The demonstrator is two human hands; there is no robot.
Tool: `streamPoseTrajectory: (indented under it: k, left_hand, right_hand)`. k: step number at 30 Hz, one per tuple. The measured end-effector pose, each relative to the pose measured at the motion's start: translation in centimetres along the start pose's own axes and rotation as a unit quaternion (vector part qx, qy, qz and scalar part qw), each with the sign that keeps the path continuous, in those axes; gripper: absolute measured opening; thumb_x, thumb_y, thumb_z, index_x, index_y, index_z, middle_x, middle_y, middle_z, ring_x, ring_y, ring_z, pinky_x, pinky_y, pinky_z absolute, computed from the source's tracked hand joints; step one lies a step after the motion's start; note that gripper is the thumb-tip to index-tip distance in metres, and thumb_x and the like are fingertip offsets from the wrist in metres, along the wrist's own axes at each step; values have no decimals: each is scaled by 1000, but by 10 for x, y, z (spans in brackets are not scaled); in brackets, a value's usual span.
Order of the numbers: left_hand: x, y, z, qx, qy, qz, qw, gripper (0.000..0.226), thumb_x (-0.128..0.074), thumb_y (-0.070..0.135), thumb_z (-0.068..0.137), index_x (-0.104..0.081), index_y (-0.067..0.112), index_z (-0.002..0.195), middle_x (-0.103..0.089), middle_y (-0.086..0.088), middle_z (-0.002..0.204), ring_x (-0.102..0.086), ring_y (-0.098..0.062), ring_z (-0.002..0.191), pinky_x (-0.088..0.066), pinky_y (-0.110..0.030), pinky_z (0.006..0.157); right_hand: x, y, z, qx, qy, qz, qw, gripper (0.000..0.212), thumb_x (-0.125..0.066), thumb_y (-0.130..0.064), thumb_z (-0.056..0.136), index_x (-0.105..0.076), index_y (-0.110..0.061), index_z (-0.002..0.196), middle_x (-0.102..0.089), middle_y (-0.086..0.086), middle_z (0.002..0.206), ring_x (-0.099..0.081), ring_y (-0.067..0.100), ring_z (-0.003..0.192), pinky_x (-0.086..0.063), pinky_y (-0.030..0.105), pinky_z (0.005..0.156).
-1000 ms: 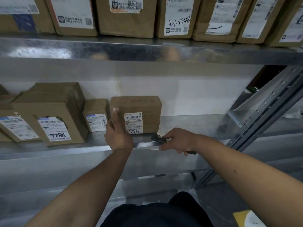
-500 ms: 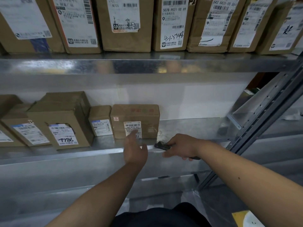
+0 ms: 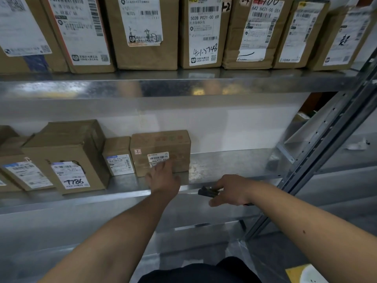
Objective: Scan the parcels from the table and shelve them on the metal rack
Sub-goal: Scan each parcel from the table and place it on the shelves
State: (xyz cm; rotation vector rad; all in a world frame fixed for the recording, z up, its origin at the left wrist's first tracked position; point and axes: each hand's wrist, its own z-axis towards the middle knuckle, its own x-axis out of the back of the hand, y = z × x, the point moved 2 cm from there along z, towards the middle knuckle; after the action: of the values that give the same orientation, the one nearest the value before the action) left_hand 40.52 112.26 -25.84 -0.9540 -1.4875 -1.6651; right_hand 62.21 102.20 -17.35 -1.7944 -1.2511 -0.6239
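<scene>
Now left hand (image 3: 163, 178) touches parcel (image 3: 161, 152) (right hand (image 3: 232, 190) grips scanner (image 3: 207, 192))

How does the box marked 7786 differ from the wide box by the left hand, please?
The box marked 7786 is taller and sits turned at an angle; the wide box is lower and faces squarely forward. The 7786 label carries handwriting; the wide box's label is small, partly covered by the left hand. Both are brown cardboard on the same metal shelf.

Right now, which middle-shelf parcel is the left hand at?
The rightmost parcel, a wide, low box. The left hand reaches its front label; the small box and the one marked 7786 sit further left, untouched.
</scene>
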Motion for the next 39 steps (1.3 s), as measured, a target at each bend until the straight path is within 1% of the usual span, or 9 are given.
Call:
streamPoseTrajectory:
  k: [3, 6, 9, 13, 16, 20, 29, 34, 39]
  left_hand:
    - [1, 0, 2, 16, 5, -16, 1000, 61, -60, 25, 87, -46, 30, 145, -46, -4, 152, -37, -34, 137, -22, -51, 117]
    - [-3, -3, 1, 20, 13, -11, 1000, 58, -60, 25, 88, -47, 27, 145, -48, -7, 149, -41, -36, 133, -29, -51, 113]
    - [-9, 10, 2, -60, 2, 44, 997, 57, -59, 31, 92, -47, 35, 147, -52, -5, 144, -44, -33, 129, -35, -48, 108]
    - [-15, 35, 11, -136, -95, 82, 983, 77, -57, 37, 98, -14, 52, 161, -49, -5, 149, -47, -31, 134, -38, -49, 110]
    - [-22, 44, 17, -111, -142, 79, 980, 87, -57, 53, 98, 2, 52, 161, -45, -3, 157, -42, -31, 143, -36, -52, 112]
    - [-23, 40, 19, -64, -150, 70, 984, 85, -51, 62, 98, 4, 50, 162, -46, -3, 156, -40, -30, 144, -37, -54, 111]
    - [-18, 33, 27, -70, -196, 10, 978, 88, -53, 73, 93, 1, 54, 160, -34, 3, 167, -42, -29, 146, -44, -50, 112]
    - [-16, 37, 12, -110, -252, -25, 961, 86, -59, 64, 96, -9, 47, 163, -26, -4, 171, -36, -30, 152, -38, -41, 119]
    - [-16, 59, -6, -172, -293, 22, 940, 88, -59, 61, 98, -9, 37, 166, -36, -13, 163, -42, -34, 144, -42, -43, 114]
  right_hand:
    - [1, 5, 5, -9, -1, 16, 1000, 72, -77, -73, 68, -75, -28, 124, -76, 6, 101, -75, 27, 89, -58, 38, 76]
    - [3, 4, 6, -11, -3, 26, 1000, 68, -80, -68, 73, -75, -24, 124, -71, 3, 81, -66, 23, 66, -50, 34, 62]
    - [6, 3, 5, -16, -5, 41, 999, 61, -83, -61, 80, -74, -22, 125, -64, 4, 74, -58, 22, 60, -47, 31, 57]
    - [5, 8, 3, -32, -14, 29, 999, 73, -81, -67, 74, -73, -19, 129, -77, 11, 95, -64, 22, 67, -50, 32, 63]
    - [6, 15, 2, -41, -15, 14, 999, 71, -81, -66, 76, -72, -21, 130, -78, 15, 103, -65, 23, 67, -53, 33, 65]
    - [3, 18, 9, -49, -23, 12, 998, 74, -81, -69, 71, -72, -25, 130, -78, 14, 103, -67, 23, 69, -61, 39, 70]
    - [7, 5, -6, -58, -20, 19, 998, 72, -79, -67, 71, -72, -26, 130, -77, 11, 105, -67, 22, 68, -56, 32, 67]
    - [6, 2, -33, -88, 2, 48, 995, 76, -81, -67, 73, -71, -21, 134, -71, 5, 129, -71, 27, 111, -59, 44, 100]
    - [0, 5, -75, -132, 18, 59, 989, 69, -77, -62, 84, -69, -19, 137, -69, 3, 126, -65, 22, 111, -56, 37, 98]
